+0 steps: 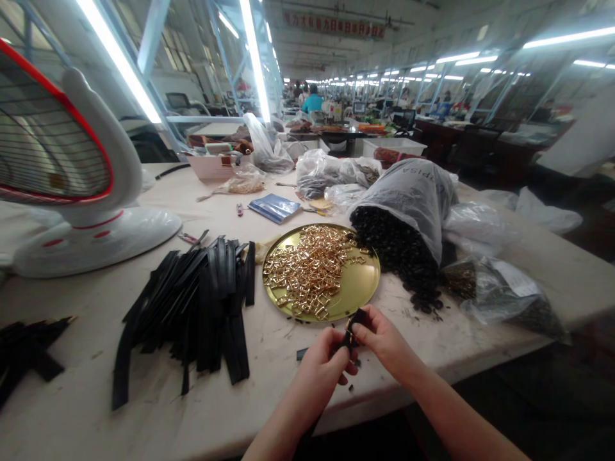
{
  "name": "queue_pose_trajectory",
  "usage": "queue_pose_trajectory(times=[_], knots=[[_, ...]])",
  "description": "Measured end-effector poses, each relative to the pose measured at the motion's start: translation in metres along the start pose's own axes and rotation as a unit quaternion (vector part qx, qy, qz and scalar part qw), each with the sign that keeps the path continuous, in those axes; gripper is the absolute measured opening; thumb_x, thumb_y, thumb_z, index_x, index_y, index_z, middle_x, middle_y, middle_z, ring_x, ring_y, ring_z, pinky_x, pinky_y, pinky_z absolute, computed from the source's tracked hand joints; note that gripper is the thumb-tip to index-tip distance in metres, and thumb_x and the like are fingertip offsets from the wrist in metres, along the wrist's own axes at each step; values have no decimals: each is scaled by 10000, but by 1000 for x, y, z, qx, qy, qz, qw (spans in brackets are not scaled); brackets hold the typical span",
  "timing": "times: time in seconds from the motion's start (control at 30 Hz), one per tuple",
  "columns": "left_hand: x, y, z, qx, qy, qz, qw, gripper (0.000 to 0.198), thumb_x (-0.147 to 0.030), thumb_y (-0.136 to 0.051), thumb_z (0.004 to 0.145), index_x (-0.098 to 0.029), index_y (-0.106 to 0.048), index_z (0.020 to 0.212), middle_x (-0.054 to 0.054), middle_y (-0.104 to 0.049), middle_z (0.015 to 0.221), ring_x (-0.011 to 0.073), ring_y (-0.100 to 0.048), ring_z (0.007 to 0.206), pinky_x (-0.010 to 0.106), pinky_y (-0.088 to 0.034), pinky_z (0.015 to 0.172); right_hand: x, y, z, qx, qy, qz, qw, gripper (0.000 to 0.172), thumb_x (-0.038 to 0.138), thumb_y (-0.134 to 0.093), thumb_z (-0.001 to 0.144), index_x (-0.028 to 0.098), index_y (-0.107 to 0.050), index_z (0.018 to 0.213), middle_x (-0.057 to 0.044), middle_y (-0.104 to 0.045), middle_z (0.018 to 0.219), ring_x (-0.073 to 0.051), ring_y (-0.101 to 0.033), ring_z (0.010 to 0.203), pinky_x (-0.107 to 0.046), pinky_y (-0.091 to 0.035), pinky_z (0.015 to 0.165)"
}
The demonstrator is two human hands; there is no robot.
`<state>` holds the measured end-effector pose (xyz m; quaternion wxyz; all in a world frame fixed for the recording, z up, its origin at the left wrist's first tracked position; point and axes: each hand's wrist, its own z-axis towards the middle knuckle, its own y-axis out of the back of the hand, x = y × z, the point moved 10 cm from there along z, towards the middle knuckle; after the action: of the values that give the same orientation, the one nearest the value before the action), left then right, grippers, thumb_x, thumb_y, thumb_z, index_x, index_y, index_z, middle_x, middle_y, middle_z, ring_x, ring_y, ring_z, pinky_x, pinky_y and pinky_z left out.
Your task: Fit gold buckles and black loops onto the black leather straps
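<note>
My left hand (323,363) and my right hand (382,334) meet just in front of a round gold tray (361,282). Between them they pinch a black strip (356,320) with a small gold buckle on it. My left fingers are closed round its lower part, my right fingers on its upper end. Many gold buckles (307,269) are heaped on the tray. A pile of black strips (204,307) lies left of the tray. Black pieces (394,237) spill from a plastic bag (408,192) at the tray's right.
A white fan (96,237) stands at the left, near more dark strips (29,352). Behind the tray lie a blue booklet (275,208) and clear bags (327,173). Another clear bag (514,294) is at the right. A person in blue (313,102) is far back.
</note>
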<state>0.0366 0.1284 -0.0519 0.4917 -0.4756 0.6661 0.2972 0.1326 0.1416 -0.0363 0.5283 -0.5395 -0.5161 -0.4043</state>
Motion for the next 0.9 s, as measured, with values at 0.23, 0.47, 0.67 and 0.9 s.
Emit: queue_pose_trajectory(times=[0.23,0.47,0.67,0.9], knots=[[0,1,3,-4,-23,-21,1000,236,-385,-517,746,-167,-428,731,-22,-570,629,66,-503,418,160,-318,356,19,-3,-6,-10,81,-129,988,126,307,-557,782,205,-521,845,7,-548,713,-133,-518,635,-250,-428,569],[-9,3,-1,-13,-49,-9,999,277,-431,-520,756,-155,-506,780,-51,-523,576,44,-442,385,161,-300,377,43,-5,-14,-42,146,-195,969,175,336,-525,800,194,-560,703,-14,-515,751,-159,-486,723,-275,-391,660],[-10,-1,-3,6,-34,-7,999,256,-410,-555,725,-158,-509,731,-42,-543,578,59,-467,416,171,-328,410,14,-6,-8,-10,-18,-9,1000,285,432,-548,768,171,-518,658,42,-444,570,-99,-376,534,-231,-303,512],[-12,1,-3,-12,-30,-37,999,251,-408,-539,724,-162,-486,720,-33,-548,574,71,-485,421,184,-358,429,18,-9,-6,-2,-12,4,1000,274,425,-576,750,163,-540,679,31,-484,584,-97,-419,548,-223,-338,525]])
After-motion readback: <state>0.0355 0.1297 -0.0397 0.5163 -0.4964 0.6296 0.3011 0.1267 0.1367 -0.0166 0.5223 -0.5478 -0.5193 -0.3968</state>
